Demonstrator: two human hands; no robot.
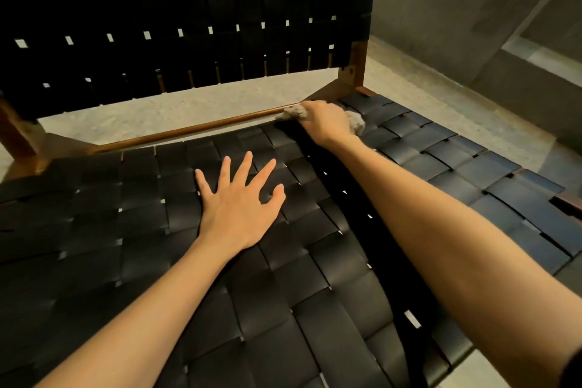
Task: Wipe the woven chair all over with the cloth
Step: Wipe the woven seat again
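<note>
From the head view we look down at the woven chair [126,230]. Its seat of dark strips fills most of what we see, and its dark backrest [189,25] stands up at the far side.

The cloth [289,113] is at the far right corner of the seat. It sits right on the wooden rail [201,129] at the back edge. The right hand [324,123] is on top of it and grips it in a bunch. We see bits of cloth poke out on both sides of the hand.

The left hand [242,201] is closer to us, in the middle of the seat. It lies flat with its fingers spread wide and holds nothing. We think it helps the person lean. The two hands are well apart.

The rail is long and thin. It runs from the cloth away to the left. So we think the next wipe goes left along the rail, or back toward us over the strips.

The right hand has the cloth, so it is the one to do it. The left hand lies in the way of a pull straight back to the middle. The backrest does not look wiped at this spot yet; we cannot tell.
</note>
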